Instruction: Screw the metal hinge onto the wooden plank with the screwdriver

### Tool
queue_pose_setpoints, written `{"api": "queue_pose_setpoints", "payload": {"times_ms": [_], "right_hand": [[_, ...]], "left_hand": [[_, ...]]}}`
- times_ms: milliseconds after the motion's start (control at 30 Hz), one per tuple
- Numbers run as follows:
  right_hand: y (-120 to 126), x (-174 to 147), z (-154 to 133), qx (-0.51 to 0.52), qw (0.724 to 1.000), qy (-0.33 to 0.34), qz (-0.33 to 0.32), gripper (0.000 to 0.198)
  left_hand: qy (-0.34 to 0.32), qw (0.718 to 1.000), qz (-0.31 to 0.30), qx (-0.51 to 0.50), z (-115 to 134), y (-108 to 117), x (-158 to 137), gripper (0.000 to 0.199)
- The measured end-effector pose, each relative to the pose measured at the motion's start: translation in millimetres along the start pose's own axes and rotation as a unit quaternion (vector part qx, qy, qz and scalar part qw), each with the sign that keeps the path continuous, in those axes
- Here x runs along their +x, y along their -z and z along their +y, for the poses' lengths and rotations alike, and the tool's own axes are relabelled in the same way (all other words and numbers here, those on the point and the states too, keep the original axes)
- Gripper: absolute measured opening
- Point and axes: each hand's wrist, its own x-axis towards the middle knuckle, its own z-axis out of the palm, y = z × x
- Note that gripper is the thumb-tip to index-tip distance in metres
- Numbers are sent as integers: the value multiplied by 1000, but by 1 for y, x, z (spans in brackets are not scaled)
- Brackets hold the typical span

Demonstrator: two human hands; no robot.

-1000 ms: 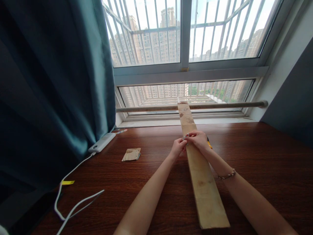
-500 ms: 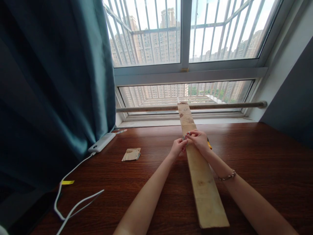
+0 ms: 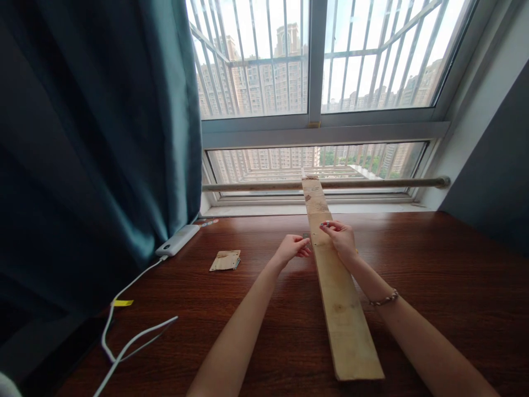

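Note:
A long pale wooden plank [image 3: 345, 309] stretches away from me over the dark red-brown table toward the window rail. To the left of the plank's edge, my left hand [image 3: 291, 248] pinches a small grey metal plate [image 3: 306, 236] between its fingertips. Above the plank my right hand [image 3: 342, 238] has its thumb and forefinger pressed together; whatever is between them is too small to name. Small dark marks, perhaps holes, show on the plank near its left edge between the hands. Just a sliver of something yellow peeks out behind the right wrist.
To the left lies a small wooden piece [image 3: 225, 260] with something thin at its edge. A white power bank [image 3: 177, 241] with a white cable [image 3: 108, 336] rests by the blue curtain [image 3: 165, 138]. A rail [image 3: 380, 183] crosses before the window. A yellow strip [image 3: 123, 303] touches the cable.
My hands, together over the plank's left edge before, have parted. The left drew back leftward with the small metal plate; the right stays above the plank. The view shifted slightly.

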Motion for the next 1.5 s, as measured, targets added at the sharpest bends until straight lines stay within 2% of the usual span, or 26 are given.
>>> {"api": "queue_pose_setpoints", "payload": {"times_ms": [100, 167, 267, 333, 400, 467, 533, 633, 733, 833, 933, 1167, 1500], "right_hand": [[2, -1, -5, 11, 1000, -14, 3, 38], [3, -4, -12, 19, 999, -28, -3, 40], [-3, -13, -28, 52, 995, -74, -37, 40], [-14, -22, -39, 111, 979, -144, -93, 35], [-33, -33, -49, 170, 948, -217, -161, 29], [-59, -43, -54, 189, 922, -260, -215, 21], [-88, -50, -55, 175, 908, -287, -250, 13], [-134, -59, -47, 128, 891, -333, -282, 7], [-176, -68, -32, 63, 876, -376, -296, 13], [-208, -79, -17, 4, 863, -403, -305, 27], [-228, -89, -7, -36, 856, -410, -314, 32], [-243, -94, 0, -83, 865, -384, -313, 26], [-237, -107, 14, -70, 905, -316, -277, 24]], "left_hand": [[-2, 1000, 18, 9, 1, 25, -20, 33], [-10, 998, 41, 35, -3, 50, -35, 33], [-22, 990, 113, 79, -12, 97, -60, 34], [-38, 975, 192, 109, -21, 131, -76, 35], [-45, 945, 282, 157, -31, 162, -90, 36], [-46, 892, 386, 230, -44, 183, -98, 36], [-37, 840, 453, 298, -55, 195, -103, 36], [-24, 786, 476, 394, -65, 197, -105, 35], [-25, 748, 473, 465, -67, 193, -108, 34], [-24, 732, 465, 498, -68, 192, -113, 32], [3, 733, 460, 501, -70, 194, -116, 31], [49, 735, 423, 529, -71, 195, -118, 21], [39, 752, 417, 509, -72, 197, -119, 26]]}}
